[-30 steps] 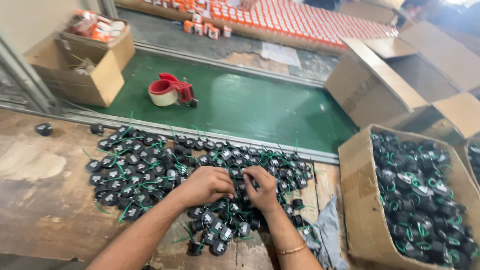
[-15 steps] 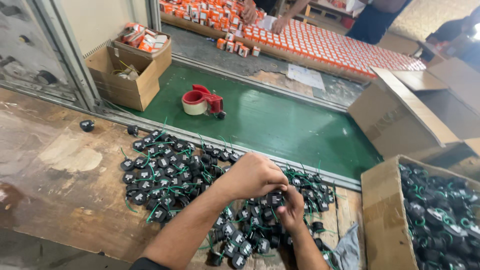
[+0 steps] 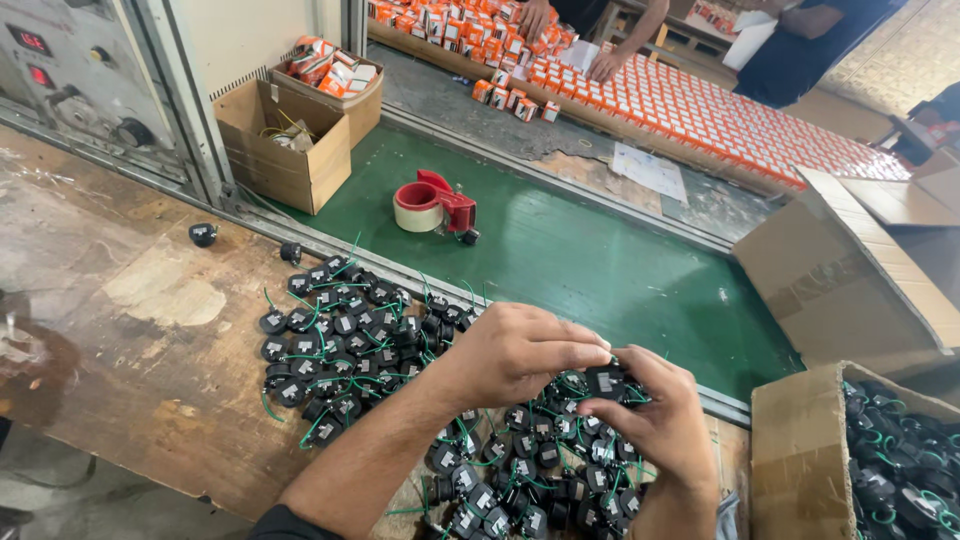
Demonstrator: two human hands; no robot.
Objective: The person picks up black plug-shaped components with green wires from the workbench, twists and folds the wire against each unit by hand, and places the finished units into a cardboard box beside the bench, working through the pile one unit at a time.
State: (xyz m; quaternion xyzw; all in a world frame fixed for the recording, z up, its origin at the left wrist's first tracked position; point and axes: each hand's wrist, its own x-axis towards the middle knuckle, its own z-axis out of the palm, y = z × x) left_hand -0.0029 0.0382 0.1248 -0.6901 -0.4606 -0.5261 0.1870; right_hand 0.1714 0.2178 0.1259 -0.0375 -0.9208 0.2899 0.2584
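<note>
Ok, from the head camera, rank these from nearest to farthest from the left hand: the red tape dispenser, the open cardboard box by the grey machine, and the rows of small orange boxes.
1. Red tape dispenser with its roll of tape, on the green belt just beyond the left hand.
2. Open cardboard box, far left, beside the grey machine.
3. Rows of small orange boxes, across the belt at the top.

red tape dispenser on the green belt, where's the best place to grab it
Probably by the red handle of the tape dispenser, coming from above on its right side. The handle juts out past the roll of tape, which lies flat on the green belt with clear space around it.
</note>
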